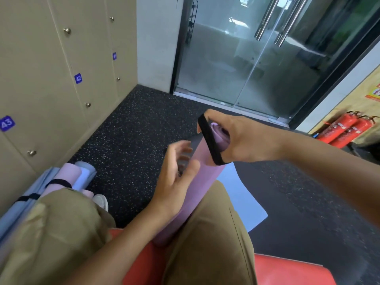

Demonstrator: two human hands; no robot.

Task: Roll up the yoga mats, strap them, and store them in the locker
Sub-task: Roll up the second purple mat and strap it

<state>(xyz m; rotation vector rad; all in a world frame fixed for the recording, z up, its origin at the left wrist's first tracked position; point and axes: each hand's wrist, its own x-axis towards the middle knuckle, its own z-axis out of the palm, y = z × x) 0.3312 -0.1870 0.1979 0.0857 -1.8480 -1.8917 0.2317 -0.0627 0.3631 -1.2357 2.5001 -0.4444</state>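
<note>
Mat, purple, rolled, propped between knees; right hand stretches black strap round its top end, left hand spread against its side.

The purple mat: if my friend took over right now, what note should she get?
Right hand: holds the black strap stretched open over the top end of the rolled purple mat.
Left hand: open, fingers against the mat's side.
The mat leans between the knees.
Done: this mat is rolled; strapped mats lie by the lockers.
Left: slide the strap down, then store the mats; a blue mat lies on the floor.
</note>
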